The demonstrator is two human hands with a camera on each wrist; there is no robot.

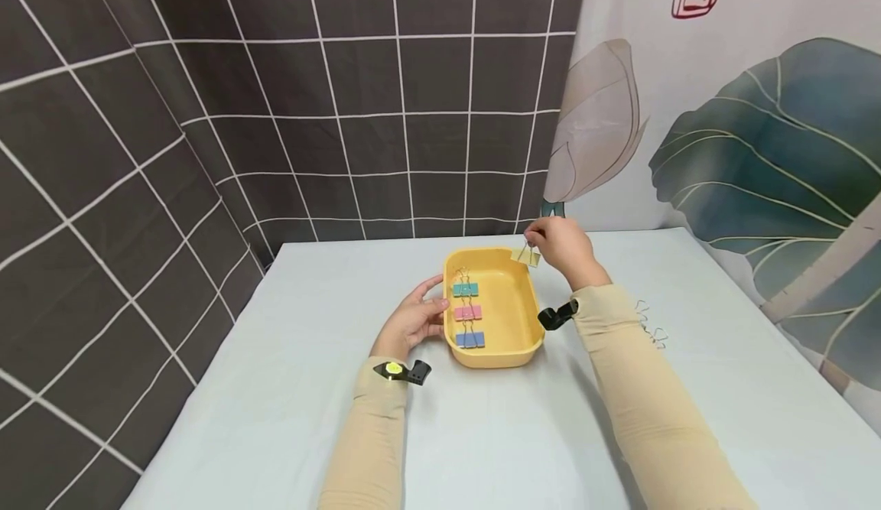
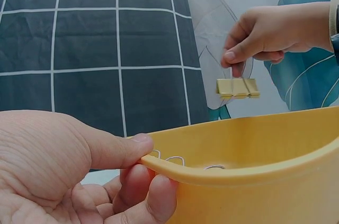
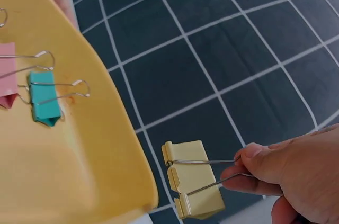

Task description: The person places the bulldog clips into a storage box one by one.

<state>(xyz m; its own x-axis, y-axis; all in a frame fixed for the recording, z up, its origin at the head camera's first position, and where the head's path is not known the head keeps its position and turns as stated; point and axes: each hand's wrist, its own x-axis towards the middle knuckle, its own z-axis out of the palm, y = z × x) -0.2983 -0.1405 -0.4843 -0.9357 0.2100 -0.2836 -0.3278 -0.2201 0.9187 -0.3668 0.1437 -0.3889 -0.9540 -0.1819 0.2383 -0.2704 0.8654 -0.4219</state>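
Note:
My right hand (image 1: 560, 246) pinches the wire handles of a yellow binder clip (image 3: 197, 179), which hangs at the far right rim of a yellow plastic tray (image 1: 505, 319). With thumb and fingers, my left hand (image 2: 69, 166) grips the tray's left rim. Inside the tray, along its left side, a teal binder clip (image 1: 465, 290), a pink binder clip (image 1: 468, 313) and a blue binder clip (image 1: 470, 339) lie in a column. In the left wrist view the tray wall hides most of them, leaving only wire loops visible.
The tray stands on a white-covered table (image 1: 296, 418). Right of my right forearm, some wire handles (image 1: 650, 326) show on the table, partly hidden by the sleeve. A dark gridded curtain (image 1: 365, 135) and a leaf-printed white curtain (image 1: 757, 158) hang behind.

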